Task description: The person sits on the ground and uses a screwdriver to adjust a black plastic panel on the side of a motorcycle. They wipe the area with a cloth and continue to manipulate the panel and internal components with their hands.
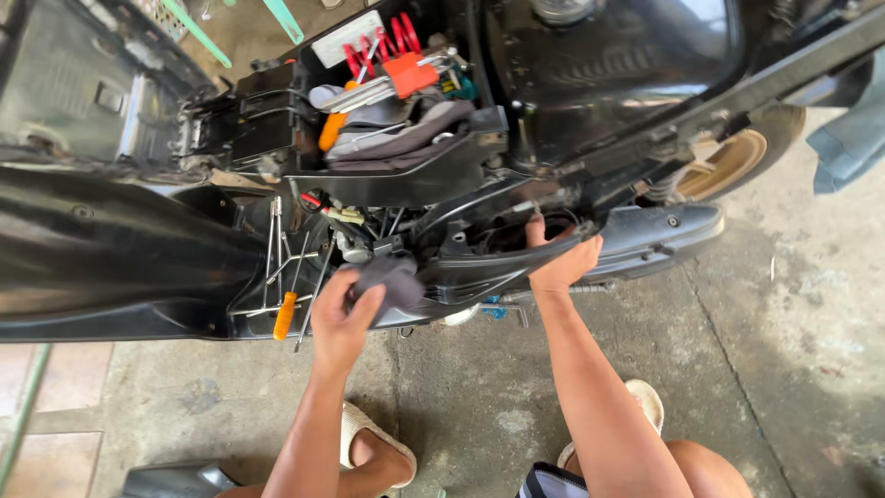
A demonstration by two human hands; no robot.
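One grey rag (392,279) sits bunched in the closed left hand (339,318); the right hand (562,258) curls over one black scooter panel (479,272), both arms outstretched.

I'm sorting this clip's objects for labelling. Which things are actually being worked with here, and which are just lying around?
In use:
- left hand, holding a grey cloth
- right hand, gripping the black side panel

Lying about:
- orange-handled screwdriver
- metal rods
- red-handled tools in the open compartment
- rear wheel
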